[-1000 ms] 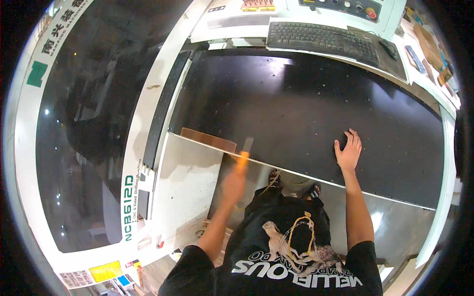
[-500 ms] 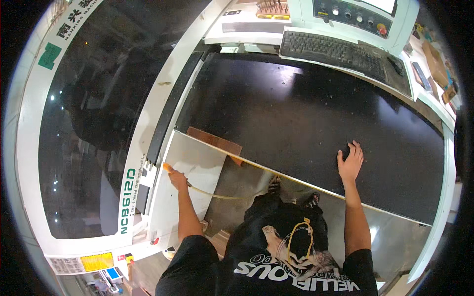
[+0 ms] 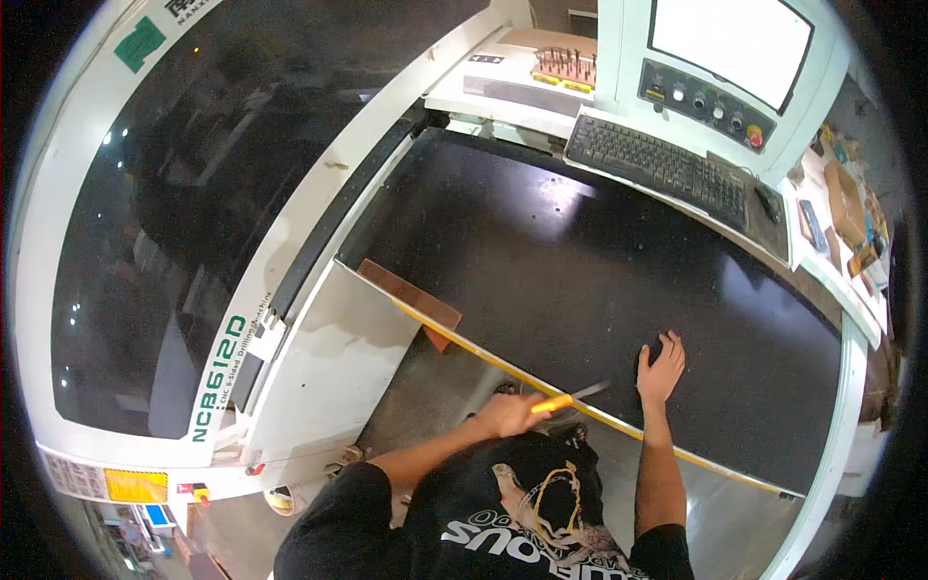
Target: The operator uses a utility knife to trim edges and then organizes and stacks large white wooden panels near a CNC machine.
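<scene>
A large dark panel (image 3: 541, 280) lies across the machine bed in front of me, its near edge showing a yellow line. My left hand (image 3: 509, 414) is closed round a yellow-handled tool (image 3: 552, 404) at the middle of that edge. From the handle a thin pale tip points right over the panel; it is blurred, so its kind cannot be made out. Farther right, my right hand (image 3: 661, 368) rests on the panel with fingers stretched out, holding nothing. A reddish-brown block (image 3: 411, 293) sits at the panel's near left corner.
The machine's white frame and dark window (image 3: 193, 222) rise at the left. Beyond the panel are a keyboard (image 3: 657, 169), a mouse (image 3: 767, 201), a button panel (image 3: 703, 104) and a lit screen (image 3: 732, 43). A rack of drill bits (image 3: 565, 68) stands at the back.
My left hand has moved right along the near edge, from the panel's left corner to its middle, with the yellow-handled tool. My right hand stays on the panel. The view has shifted.
</scene>
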The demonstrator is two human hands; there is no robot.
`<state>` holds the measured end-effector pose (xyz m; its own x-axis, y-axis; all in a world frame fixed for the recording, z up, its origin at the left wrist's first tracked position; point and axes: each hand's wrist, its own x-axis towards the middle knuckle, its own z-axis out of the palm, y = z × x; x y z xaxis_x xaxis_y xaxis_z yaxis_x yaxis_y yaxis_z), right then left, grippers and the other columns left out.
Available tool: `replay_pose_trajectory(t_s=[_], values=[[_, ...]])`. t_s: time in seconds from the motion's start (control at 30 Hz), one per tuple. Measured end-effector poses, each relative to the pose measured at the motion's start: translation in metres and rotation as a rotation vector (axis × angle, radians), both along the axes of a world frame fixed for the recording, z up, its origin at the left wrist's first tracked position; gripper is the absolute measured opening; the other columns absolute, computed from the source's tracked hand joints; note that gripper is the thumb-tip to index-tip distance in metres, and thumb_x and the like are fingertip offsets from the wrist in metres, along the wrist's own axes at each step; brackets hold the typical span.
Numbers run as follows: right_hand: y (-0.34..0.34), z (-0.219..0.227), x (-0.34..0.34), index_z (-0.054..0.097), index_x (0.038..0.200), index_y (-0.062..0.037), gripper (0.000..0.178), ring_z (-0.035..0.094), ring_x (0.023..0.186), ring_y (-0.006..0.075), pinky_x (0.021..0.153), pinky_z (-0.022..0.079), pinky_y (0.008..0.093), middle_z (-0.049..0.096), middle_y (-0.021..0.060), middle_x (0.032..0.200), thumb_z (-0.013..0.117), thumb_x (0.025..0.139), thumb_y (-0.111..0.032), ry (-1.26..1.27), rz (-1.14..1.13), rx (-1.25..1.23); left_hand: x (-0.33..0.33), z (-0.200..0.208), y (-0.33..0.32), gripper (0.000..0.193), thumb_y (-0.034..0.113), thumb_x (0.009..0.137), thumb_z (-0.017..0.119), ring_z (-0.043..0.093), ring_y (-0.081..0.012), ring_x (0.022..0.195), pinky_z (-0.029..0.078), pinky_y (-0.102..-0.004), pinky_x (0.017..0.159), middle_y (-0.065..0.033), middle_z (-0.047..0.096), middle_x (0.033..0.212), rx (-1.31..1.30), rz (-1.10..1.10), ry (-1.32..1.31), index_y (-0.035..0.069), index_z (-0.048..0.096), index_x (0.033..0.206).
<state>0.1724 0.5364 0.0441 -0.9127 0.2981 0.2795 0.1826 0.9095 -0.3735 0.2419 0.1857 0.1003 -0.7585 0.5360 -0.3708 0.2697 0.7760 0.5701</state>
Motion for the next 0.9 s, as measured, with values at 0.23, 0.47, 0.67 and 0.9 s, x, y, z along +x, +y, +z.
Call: replay_pose_trajectory(t_s=[0.23, 0.47, 0.67, 0.9], values=[[0.000, -0.001, -0.001, 0.055, 0.137, -0.0059, 0.048, 0.043, 0.143, 0.0369, 0.122, 0.031, 0.0516, 0.049, 0.0141, 0.150, 0.067, 0.096, -0.029, -0.004, -0.008, 0.008, -0.018, 0.014, -0.051, 0.049, 0.053, 0.108, 0.046, 0.071, -0.0471, 0.091, 0.055, -0.0583, 0.076, -0.0217, 0.074, 0.102, -0.045, 0.431, 0.067, 0.010, 0.063, 0.125], [0.000, 0.000, -0.001, 0.055, 0.137, -0.0060, 0.049, 0.043, 0.143, 0.0374, 0.121, 0.031, 0.0517, 0.049, 0.0137, 0.150, 0.068, 0.096, -0.029, 0.008, 0.017, 0.010, 0.001, 0.010, -0.050, 0.055, 0.057, 0.107, 0.047, 0.070, -0.0477, 0.090, 0.054, -0.0595, 0.077, -0.0244, 0.073, 0.097, -0.026, 0.145, 0.003, 0.007, 0.061, 0.125], [-0.002, -0.001, 0.000, 0.054, 0.138, -0.0058, 0.049, 0.040, 0.145, 0.0370, 0.122, 0.030, 0.0516, 0.047, 0.0137, 0.152, 0.067, 0.097, -0.030, -0.021, 0.018, 0.001, -0.026, 0.009, -0.052, 0.055, 0.056, 0.107, 0.047, 0.071, -0.0472, 0.088, 0.054, -0.0596, 0.075, -0.0245, 0.073, 0.093, -0.029, 0.586, 0.153, 0.007, 0.062, 0.126], [-0.002, -0.001, 0.002, 0.053, 0.139, -0.0082, 0.046, 0.039, 0.147, 0.0354, 0.124, 0.029, 0.0511, 0.045, 0.0118, 0.155, 0.065, 0.100, -0.030, -0.060, -0.007, 0.001, 0.007, 0.012, 0.005, 0.056, 0.059, 0.106, 0.048, 0.072, -0.0470, 0.085, 0.057, -0.0584, 0.075, -0.0246, 0.074, 0.092, -0.040, -0.037, -0.045, 0.011, 0.062, 0.131]])
